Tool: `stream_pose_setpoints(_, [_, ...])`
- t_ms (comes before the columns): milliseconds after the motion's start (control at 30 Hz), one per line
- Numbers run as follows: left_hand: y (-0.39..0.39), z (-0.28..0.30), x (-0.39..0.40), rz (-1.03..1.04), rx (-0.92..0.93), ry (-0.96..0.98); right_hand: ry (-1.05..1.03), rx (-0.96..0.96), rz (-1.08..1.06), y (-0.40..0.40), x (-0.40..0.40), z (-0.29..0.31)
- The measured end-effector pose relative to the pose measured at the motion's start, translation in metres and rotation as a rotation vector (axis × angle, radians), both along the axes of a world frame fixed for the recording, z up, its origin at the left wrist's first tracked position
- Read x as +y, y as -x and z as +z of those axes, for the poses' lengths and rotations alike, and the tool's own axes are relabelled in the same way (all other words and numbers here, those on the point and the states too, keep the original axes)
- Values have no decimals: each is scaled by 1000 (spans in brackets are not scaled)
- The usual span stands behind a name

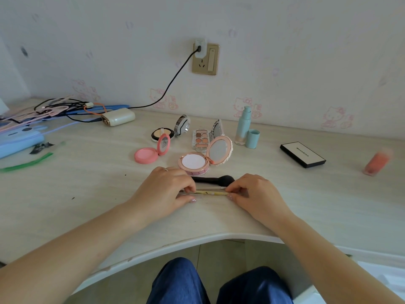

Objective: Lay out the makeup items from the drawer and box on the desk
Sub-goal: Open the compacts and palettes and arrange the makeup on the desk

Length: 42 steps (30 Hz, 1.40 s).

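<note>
My left hand (pixel 166 189) and my right hand (pixel 256 194) each pinch one end of a few thin pale makeup pencils (pixel 211 192) lying flat near the desk's front. A black powder brush (pixel 213 179) lies just behind them. Behind that stands an open pink cushion compact (pixel 194 162), an open coral blush (pixel 146 155), an open powder compact (pixel 161 133), an eyeshadow palette (pixel 201 139), a teal bottle (pixel 243 126) with its cap (pixel 252 138) beside it, a black flat palette box (pixel 302 154) and an orange-pink bottle (pixel 377 161) at the right.
The pale wooden desk (pixel 87 183) has a curved front edge. At back left lie a cream power bank (pixel 118 116), tangled cables (pixel 65 107), a blue pouch (pixel 17 141) and a green strip (pixel 26 163). A wall socket (pixel 205 59) holds a charger.
</note>
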State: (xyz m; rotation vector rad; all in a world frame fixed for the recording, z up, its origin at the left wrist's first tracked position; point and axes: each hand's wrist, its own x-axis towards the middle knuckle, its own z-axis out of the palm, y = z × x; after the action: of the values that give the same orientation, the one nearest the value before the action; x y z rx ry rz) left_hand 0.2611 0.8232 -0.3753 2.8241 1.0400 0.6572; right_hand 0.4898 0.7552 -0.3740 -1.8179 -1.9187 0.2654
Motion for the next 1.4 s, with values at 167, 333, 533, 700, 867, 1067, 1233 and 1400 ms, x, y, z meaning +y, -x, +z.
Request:
stream_pose_setpoints(167, [2, 5, 2, -5, -44, -2, -42, 60, -24, -3, -1, 4])
stream_pose_setpoints(333, [-1, 12, 3, 12, -100, 14, -90, 176, -67, -9, -2, 7])
stream_pose_setpoints(533, [-14, 25, 4, 27, -184, 68, -174, 304, -116, -21, -3, 13])
stream_pose_setpoints(700, [-52, 48, 4, 31, -245, 76, -221, 356, -171, -49, -4, 22])
stream_pose_setpoints(867, [-112, 61, 16, -90, -344, 209, -255, 407, -324, -108, 1, 24])
stream_pose_setpoints(1067, [-198, 50, 30, -95, -290, 435, -16, 288, -566, -179, 17, 13])
stream_pose_setpoints(1233, [-250, 28, 37, -50, -345, 787, 168, 131, -562, -197, 33, 5])
stream_pose_setpoints(1400, [-276, 16, 34, 35, -501, 942, 230, -26, -532, -190, 54, 11])
